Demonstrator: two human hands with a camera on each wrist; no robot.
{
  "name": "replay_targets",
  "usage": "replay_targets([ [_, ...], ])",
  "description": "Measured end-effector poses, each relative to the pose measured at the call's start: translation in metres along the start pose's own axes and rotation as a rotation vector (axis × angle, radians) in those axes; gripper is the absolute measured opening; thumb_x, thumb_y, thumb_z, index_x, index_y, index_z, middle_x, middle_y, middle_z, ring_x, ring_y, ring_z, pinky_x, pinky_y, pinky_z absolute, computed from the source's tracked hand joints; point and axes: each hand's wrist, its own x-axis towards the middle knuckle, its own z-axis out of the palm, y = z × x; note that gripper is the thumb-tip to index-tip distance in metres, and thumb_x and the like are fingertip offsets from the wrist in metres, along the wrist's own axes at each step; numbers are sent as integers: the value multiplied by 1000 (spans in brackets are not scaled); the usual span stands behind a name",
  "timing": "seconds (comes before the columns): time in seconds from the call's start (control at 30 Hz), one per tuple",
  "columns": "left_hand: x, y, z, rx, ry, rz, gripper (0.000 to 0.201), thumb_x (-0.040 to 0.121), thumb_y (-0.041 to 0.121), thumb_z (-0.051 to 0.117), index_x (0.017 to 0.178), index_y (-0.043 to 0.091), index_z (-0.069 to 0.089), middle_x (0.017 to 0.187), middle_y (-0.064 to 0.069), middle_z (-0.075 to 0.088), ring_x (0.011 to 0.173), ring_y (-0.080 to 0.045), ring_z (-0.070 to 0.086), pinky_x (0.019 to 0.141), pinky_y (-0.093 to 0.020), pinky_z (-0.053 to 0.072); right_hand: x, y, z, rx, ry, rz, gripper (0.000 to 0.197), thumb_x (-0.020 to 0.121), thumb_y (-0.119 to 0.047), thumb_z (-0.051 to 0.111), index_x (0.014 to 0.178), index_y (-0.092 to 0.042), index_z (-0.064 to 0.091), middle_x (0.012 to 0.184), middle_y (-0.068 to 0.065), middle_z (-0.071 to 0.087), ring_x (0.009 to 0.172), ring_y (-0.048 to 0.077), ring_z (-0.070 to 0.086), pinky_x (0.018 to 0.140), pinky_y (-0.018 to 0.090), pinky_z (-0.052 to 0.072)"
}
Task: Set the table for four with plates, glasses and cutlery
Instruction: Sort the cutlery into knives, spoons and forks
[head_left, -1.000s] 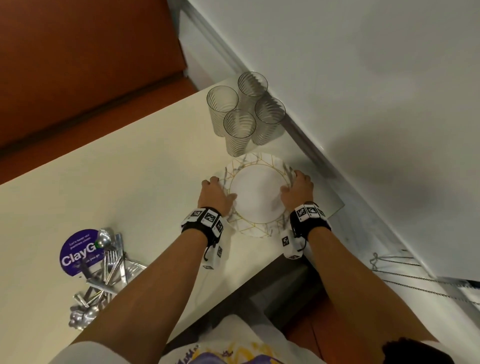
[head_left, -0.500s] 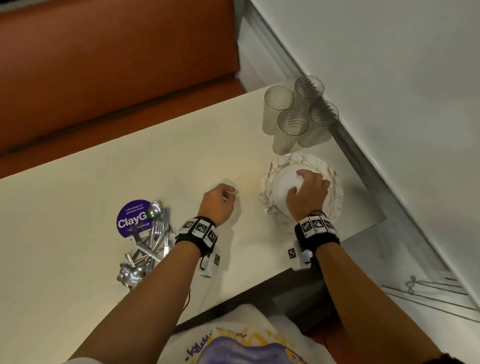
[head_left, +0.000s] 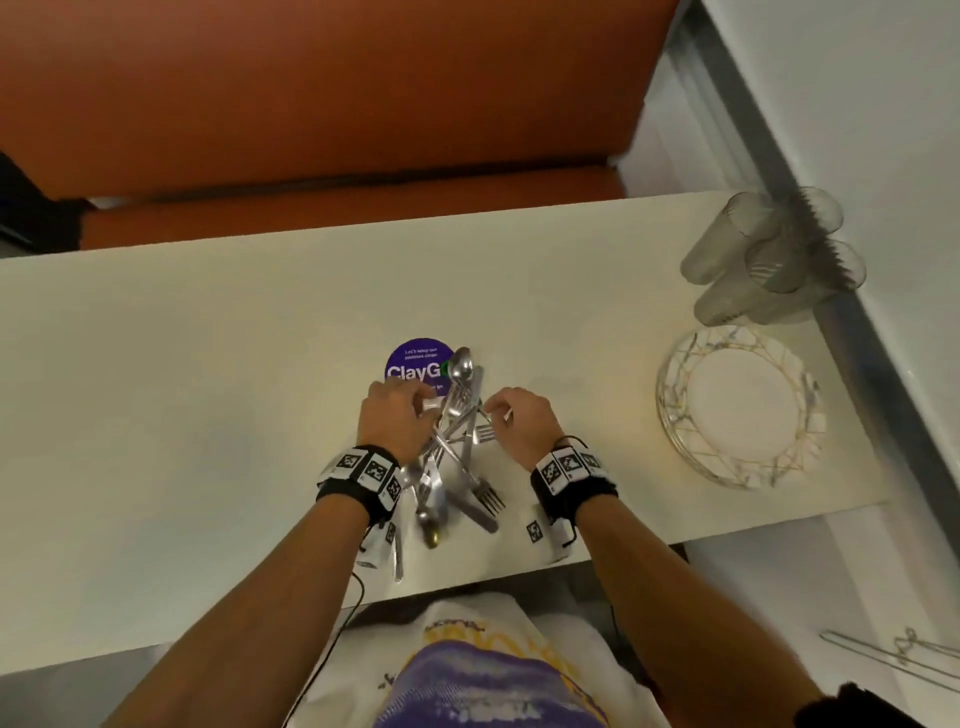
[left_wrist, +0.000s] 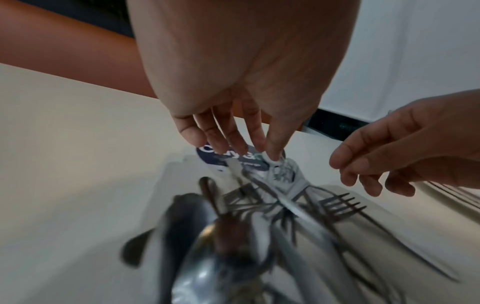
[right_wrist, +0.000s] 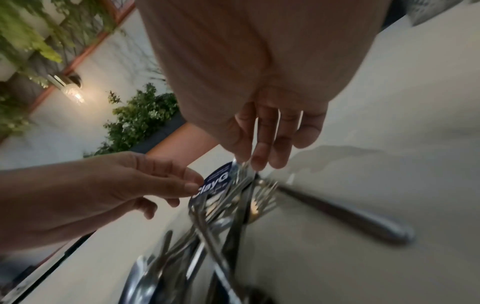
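At frame centre, the left hand (head_left: 396, 415) and right hand (head_left: 521, 420) reach with loosely extended fingers into the cutlery pile (head_left: 451, 457) on the tabletop (head_left: 208, 395); whether either pinches a piece is unclear.

A round purple sticker (head_left: 414, 365) reading "ClayG" lies flat on the cream table (head_left: 208, 374), near its middle. Beyond the table's far edge runs an orange bench (head_left: 332, 88), and a pale wall (head_left: 878, 93) with a grey ledge (head_left: 852, 332) borders its right side. In the right wrist view, green plants (right_wrist: 141, 118) and a lit lamp (right_wrist: 71, 89) show in the background, blurred.
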Motion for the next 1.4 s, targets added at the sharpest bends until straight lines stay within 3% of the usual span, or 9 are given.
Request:
replay_targets([
  [0.13, -5, -30, -2, 54, -23, 12, 25, 86, 39, 77, 108, 27, 73, 105, 2, 61, 103, -23, 53, 92, -42, 49, -7, -21, 28, -25, -88, 31, 13, 88, -12, 69, 93, -24, 71, 90, -8, 69, 82, 8, 65, 76, 25, 56],
  [0.27, -4, -46, 2, -30, -88, 42, 22, 86, 38, 77, 107, 31, 72, 97, 7, 67, 95, -20, 62, 88, -45, 56, -12, -31, 39, -141, -132, 31, 14, 81, -19, 76, 91, -27, 69, 85, -12, 64, 77, 8, 62, 74, 25, 55],
  [0.43, -4, -50, 3, -75, -73, 66, 16, 89, 33, 75, 104, 28, 73, 94, 7, 66, 94, -20, 60, 86, -45, 55, -14, -36, 44, -335, -154, 37, 4, 87, -23, 69, 89, -26, 71, 90, -8, 64, 81, 12, 59, 84, 29, 53],
  [0.57, -4, -55, 4, -51, -112, 80, 30, 82, 59, 76, 97, 33, 71, 86, 14, 64, 86, -14, 60, 81, -40, 55, -6, -36, 41, -308, -154, 101, 7, 89, -27, 67, 89, -28, 74, 95, -5, 71, 85, 15, 65, 86, 32, 57],
  [0.67, -7, -52, 6, 99, -138, 133, 43, 77, 70, 75, 99, 34, 70, 94, 13, 61, 93, -14, 56, 86, -38, 50, -3, -33, 35, -307, -148, 151, 11, 90, -26, 65, 95, -26, 75, 97, -3, 72, 88, 18, 67, 83, 34, 58],
  [0.83, -7, -52, 8, 116, -84, 133, 26, 83, 55, 77, 101, 36, 73, 105, 10, 58, 104, -16, 49, 88, -33, 38, -11, -32, 30, -290, 2, 124, 7, 92, -27, 66, 97, -21, 65, 96, -1, 66, 86, 20, 62, 80, 36, 56],
  [0.97, -7, -58, 3, 93, -74, 127, 17, 88, 47, 76, 99, 33, 74, 96, 9, 58, 98, -17, 50, 85, -34, 44, -19, -49, 39, -277, -200, 58, 14, 93, -35, 65, 93, -22, 70, 91, -4, 69, 83, 15, 64, 85, 35, 58],
  [1.13, -9, -65, 0, 59, -47, 95, 8, 89, 37, 75, 95, 31, 76, 91, 9, 59, 94, -19, 53, 85, -40, 50, -22, -65, 63, -595, -337, 50, 47, 87, -65, 60, 78, -20, 67, 76, -3, 66, 72, 15, 64, 76, 34, 58],
  [1.4, -15, -69, -3, 73, -9, 134, 11, 90, 33, 74, 99, 27, 76, 94, 5, 61, 96, -22, 53, 84, -37, 47, -21, -53, 70, -351, -371, 278, 29, 82, -46, 77, 83, -16, 77, 78, -1, 73, 76, 16, 69, 77, 33, 61],
])
